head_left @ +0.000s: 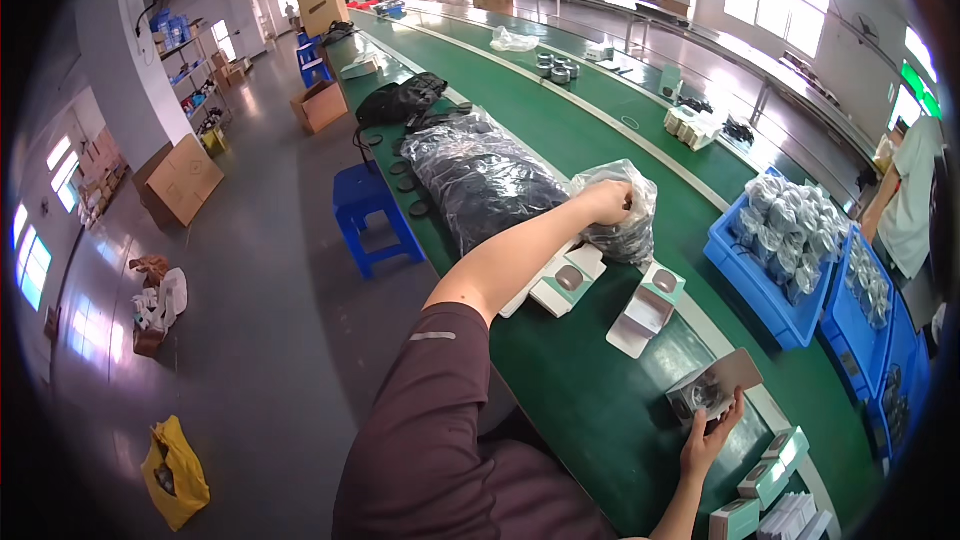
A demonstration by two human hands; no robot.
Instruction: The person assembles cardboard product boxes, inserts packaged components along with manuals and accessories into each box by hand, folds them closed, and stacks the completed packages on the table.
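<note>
My left arm reaches across to a clear plastic bag (pixel 640 232) with dark things inside. At the bag's mouth, my left hand (pixel 606 202) has its fingers curled down; what they grip is hidden. My right hand (pixel 708 442) holds a small open carton (pixel 684 402) by its near side, with the flap raised and something wrapped in clear plastic inside. Between the hands stands another open white and green carton (pixel 646 314). A flattened-looking carton (pixel 568 280) lies beside the bag, under my left forearm.
A large clear bag of black items (pixel 485 175) lies on the green conveyor table (pixel 570 380). Blue crates (pixel 765 285) of wrapped parts line the right side, near another person (pixel 910 200). Closed cartons (pixel 765 480) sit at lower right. A blue stool (pixel 362 190) stands left.
</note>
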